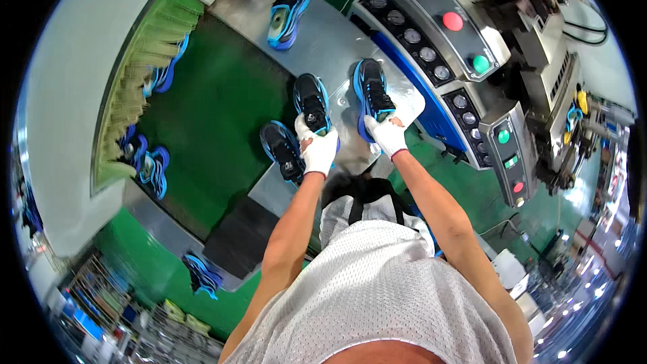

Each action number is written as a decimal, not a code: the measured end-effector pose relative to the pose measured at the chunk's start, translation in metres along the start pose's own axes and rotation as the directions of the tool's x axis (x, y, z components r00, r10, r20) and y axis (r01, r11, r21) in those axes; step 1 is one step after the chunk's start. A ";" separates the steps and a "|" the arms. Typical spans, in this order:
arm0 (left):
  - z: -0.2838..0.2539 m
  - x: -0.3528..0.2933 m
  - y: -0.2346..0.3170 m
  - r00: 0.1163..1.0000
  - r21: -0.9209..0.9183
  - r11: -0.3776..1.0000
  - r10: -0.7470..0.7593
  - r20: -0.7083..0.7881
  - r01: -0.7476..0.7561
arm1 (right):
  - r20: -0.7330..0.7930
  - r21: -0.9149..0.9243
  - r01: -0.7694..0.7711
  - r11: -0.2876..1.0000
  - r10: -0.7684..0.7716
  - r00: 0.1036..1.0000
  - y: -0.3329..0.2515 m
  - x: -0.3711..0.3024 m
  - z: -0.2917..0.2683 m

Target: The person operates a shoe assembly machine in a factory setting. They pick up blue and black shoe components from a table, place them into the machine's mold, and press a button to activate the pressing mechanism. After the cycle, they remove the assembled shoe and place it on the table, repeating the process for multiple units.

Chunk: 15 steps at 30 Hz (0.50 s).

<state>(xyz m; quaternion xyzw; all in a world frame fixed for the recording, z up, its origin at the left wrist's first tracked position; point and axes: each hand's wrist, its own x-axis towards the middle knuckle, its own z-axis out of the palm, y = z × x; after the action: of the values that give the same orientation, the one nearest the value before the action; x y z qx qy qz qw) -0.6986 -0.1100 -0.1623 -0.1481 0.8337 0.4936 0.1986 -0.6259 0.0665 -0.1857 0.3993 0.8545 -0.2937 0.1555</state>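
My left hand (317, 151), in a white glove with bare fingertips, is closed round the heel end of a black and blue sneaker (311, 96). A matching sneaker (371, 87) stands to the right on the metal table, its heel gripped by my gloved right hand (387, 134). Both toes point away from me. Just left of my left hand, another black and blue sneaker (280, 147) rests at the edge of the green belt. Farther off on the metal top lies one more sneaker (290, 15), its insole area showing pale.
A green conveyor belt (216, 94) runs at left beneath a fringed curtain (145, 61), with several sneakers near the fringe. A machine panel (411, 37) with gauges and coloured buttons stands at right. A black pad (241, 236) and a blue sneaker (202, 275) are at lower left.
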 end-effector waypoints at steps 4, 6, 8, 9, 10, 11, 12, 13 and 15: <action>-0.006 -0.015 0.051 0.947 0.360 0.933 -0.109 0.303 -0.008 | -0.015 0.404 -0.285 0.869 0.318 0.948 -0.012 -0.039 -0.033; 0.006 -0.032 0.041 0.902 0.284 0.933 0.087 0.423 -0.223 | 0.038 0.478 -0.332 0.813 0.359 0.933 0.009 -0.066 -0.061; 0.022 -0.063 0.055 0.814 0.281 0.904 0.113 0.570 -0.322 | -0.040 0.580 -0.389 0.716 0.502 0.864 0.059 -0.102 -0.066; 0.029 -0.080 0.057 0.746 0.276 0.864 0.158 0.647 -0.422 | 0.022 0.591 -0.420 0.689 0.507 0.862 0.090 -0.124 -0.072; 0.040 -0.097 0.060 0.650 0.251 0.818 0.185 0.737 -0.518 | 0.085 0.704 -0.398 0.589 0.487 0.870 0.113 -0.154 -0.084; 0.051 -0.123 0.067 0.584 0.142 0.838 0.236 0.776 -0.527 | 0.062 0.749 -0.415 0.517 0.568 0.820 0.134 -0.183 -0.087; 0.062 -0.156 0.077 0.503 0.027 0.854 0.280 0.818 -0.519 | 0.036 0.794 -0.419 0.440 0.654 0.755 0.153 -0.212 -0.091; 0.073 -0.179 0.081 0.407 0.006 0.836 0.261 0.876 -0.549 | 0.036 0.881 -0.352 0.317 0.696 0.718 0.164 -0.243 -0.103; 0.090 -0.222 0.086 0.185 -0.084 0.795 0.241 0.953 -0.600 | 0.020 0.968 -0.207 0.142 0.779 0.626 0.170 -0.288 -0.101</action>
<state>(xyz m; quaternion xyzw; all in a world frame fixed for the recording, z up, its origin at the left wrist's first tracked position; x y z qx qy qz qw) -0.5257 0.0213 -0.0298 0.4353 0.6330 0.3820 0.5138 -0.3153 0.0457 -0.0271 0.7423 0.3455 -0.5264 -0.2293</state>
